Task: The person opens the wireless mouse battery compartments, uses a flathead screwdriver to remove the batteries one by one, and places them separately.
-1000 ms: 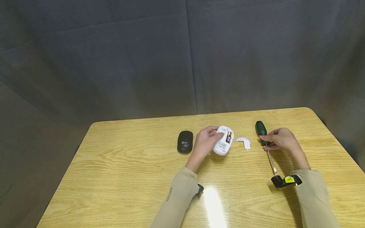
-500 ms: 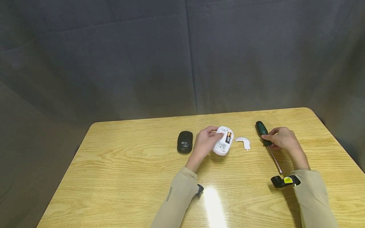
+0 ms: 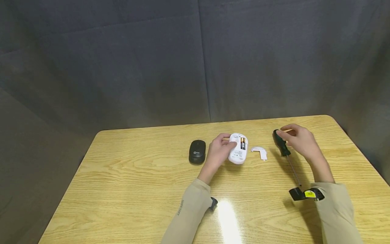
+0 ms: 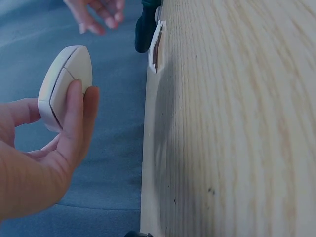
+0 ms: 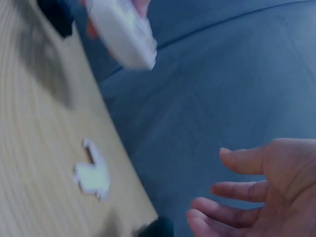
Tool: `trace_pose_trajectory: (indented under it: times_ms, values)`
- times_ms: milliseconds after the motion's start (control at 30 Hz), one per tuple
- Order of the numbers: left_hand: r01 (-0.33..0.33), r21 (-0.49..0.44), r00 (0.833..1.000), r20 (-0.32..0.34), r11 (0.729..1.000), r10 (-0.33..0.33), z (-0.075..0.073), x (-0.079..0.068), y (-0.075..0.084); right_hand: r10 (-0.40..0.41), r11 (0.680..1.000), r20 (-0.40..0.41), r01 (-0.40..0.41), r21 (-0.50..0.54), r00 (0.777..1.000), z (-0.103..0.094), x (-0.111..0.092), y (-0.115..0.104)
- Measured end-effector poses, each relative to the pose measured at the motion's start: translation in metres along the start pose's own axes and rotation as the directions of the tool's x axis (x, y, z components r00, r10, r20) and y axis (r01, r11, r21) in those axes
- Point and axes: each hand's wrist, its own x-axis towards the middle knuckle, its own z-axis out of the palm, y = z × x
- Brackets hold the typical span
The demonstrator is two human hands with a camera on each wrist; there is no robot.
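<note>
My left hand (image 3: 218,149) holds a white computer mouse (image 3: 239,156) above the table, underside up, with its battery bay uncovered. In the bay sit batteries (image 3: 242,143). The left wrist view shows the thumb on one face of the mouse (image 4: 55,91) and fingers on the other. A white battery cover (image 3: 261,151) lies on the table to the right of it. Farther right, a screwdriver (image 3: 281,144) with a dark green handle lies with its tip toward me. My right hand (image 3: 300,139) hovers over the handle, fingers relaxed and apart from it in the right wrist view.
A black computer mouse (image 3: 197,152) sits on the wooden table (image 3: 134,183), left of my left hand. Behind the table's far edge hangs a dark grey curtain (image 3: 152,67). My right wrist's black camera (image 3: 297,194) is close to the screwdriver tip.
My right hand has let go of the screwdriver on the table, risen and moved away from me; the shaft swung slightly right. My left hand has lifted and turned the white mouse a little.
</note>
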Motion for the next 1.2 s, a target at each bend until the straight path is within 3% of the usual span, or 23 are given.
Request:
trace_pose_trajectory:
  times_ms: [133,200,500,867,1200]
  values:
    - [0.007,-0.011,1.0,-0.006,1.0,-0.007,0.0,0.0,-0.001,-0.04,0.984,0.034,0.033,0.173,0.999,0.003,-0.003,-0.014]
    - [0.013,-0.028,1.0,-0.005,1.0,-0.013,0.001,0.0,-0.002,-0.058,0.976,0.04,0.048,0.211,0.998,0.005,-0.004,-0.021]
    - [0.021,-0.094,1.0,0.014,0.995,-0.019,0.002,0.0,-0.001,-0.129,0.951,0.097,0.095,0.295,0.987,0.024,-0.006,-0.042]
    - [0.039,-0.125,0.999,0.026,0.991,-0.036,0.003,0.0,-0.001,-0.198,0.919,0.134,0.137,0.369,0.971,0.052,-0.002,-0.049]
    - [0.038,-0.232,0.999,0.025,0.972,-0.033,0.003,-0.001,0.0,-0.152,0.893,0.152,0.07,0.444,0.977,0.066,-0.002,-0.047]
